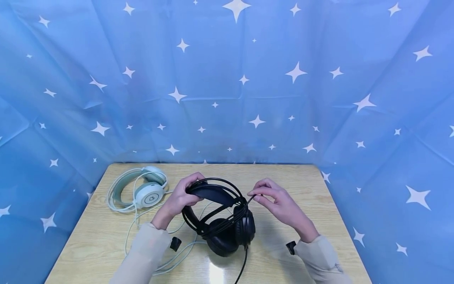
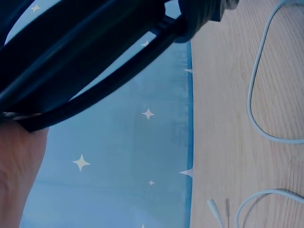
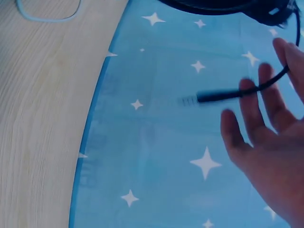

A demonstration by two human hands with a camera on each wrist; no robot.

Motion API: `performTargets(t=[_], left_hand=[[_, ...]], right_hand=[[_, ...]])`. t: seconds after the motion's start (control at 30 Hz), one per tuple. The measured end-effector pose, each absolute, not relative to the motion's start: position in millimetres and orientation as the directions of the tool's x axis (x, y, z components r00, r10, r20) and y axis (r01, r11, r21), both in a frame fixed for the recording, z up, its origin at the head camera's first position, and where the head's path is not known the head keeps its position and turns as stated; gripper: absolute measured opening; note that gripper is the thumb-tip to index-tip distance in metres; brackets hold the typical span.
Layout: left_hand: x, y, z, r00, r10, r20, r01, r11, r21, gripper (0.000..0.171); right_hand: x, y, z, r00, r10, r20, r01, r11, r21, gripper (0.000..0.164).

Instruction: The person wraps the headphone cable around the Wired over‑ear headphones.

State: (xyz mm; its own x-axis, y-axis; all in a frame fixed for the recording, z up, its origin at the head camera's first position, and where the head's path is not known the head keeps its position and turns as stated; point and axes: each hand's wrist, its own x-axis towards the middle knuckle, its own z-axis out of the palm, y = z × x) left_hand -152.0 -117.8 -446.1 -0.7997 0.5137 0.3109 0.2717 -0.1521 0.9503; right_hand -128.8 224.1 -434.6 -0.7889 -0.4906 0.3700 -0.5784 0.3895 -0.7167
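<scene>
A black pair of headphones (image 1: 224, 236) is held up over the table, with its black cable looped several times around the headband. My left hand (image 1: 182, 196) grips the headband and some cable loops at the left. Between thumb and fingers, my right hand (image 1: 278, 201) pinches the black cable (image 3: 273, 80) close to its end. In the right wrist view, the cable's plug (image 3: 216, 97) sticks out past the fingers, its metal tip blurred. Another stretch of cable hangs from an ear cup toward the table's front.
Pale green headphones (image 1: 149, 195) lie at the table's left, their light cable (image 1: 177, 260) spread in loose curves beneath the black pair. A small light plug (image 2: 213, 206) shows in the left wrist view. Behind the wooden table (image 1: 283, 173) hangs a blue star-patterned cloth (image 1: 213, 118).
</scene>
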Motion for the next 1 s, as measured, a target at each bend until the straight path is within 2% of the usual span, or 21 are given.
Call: performTargets(t=[0.2, 0.43, 0.57, 0.67, 0.8, 0.9, 1.0], left_hand=[[-155, -117, -447, -0.753, 0.573, 0.325, 0.203, -0.268, 0.942, 0.029], [-158, -109, -446, -0.729, 0.604, 0.322, 0.164, -0.303, 0.939, 0.030], [-158, -104, -445, -0.766, 0.580, 0.278, 0.155, -0.253, 0.955, 0.026], [-158, -100, -444, -0.813, 0.541, 0.216, 0.125, -0.202, 0.972, 0.021], [-156, -94, -441, -0.876, 0.463, 0.133, 0.072, -0.148, 0.986, 0.020], [-155, -91, -439, -0.909, 0.405, 0.093, 0.042, -0.134, 0.990, 0.022], [-155, -88, -437, -0.929, 0.364, 0.070, 0.023, -0.133, 0.991, 0.024]], right_hand=[[-135, 220, -439, -0.732, -0.483, 0.481, -0.673, 0.398, -0.624, 0.030], [-136, 218, -438, -0.754, -0.547, 0.363, -0.611, 0.384, -0.692, 0.027], [-133, 216, -438, -0.777, -0.547, 0.310, -0.565, 0.391, -0.727, 0.027], [-132, 214, -440, -0.785, -0.562, 0.262, -0.507, 0.338, -0.793, 0.030], [-130, 210, -445, -0.814, -0.563, 0.143, -0.305, 0.204, -0.930, 0.039], [-129, 205, -450, -0.835, -0.545, 0.070, -0.162, 0.122, -0.979, 0.045], [-128, 199, -456, -0.847, -0.530, 0.041, -0.110, 0.100, -0.989, 0.051]])
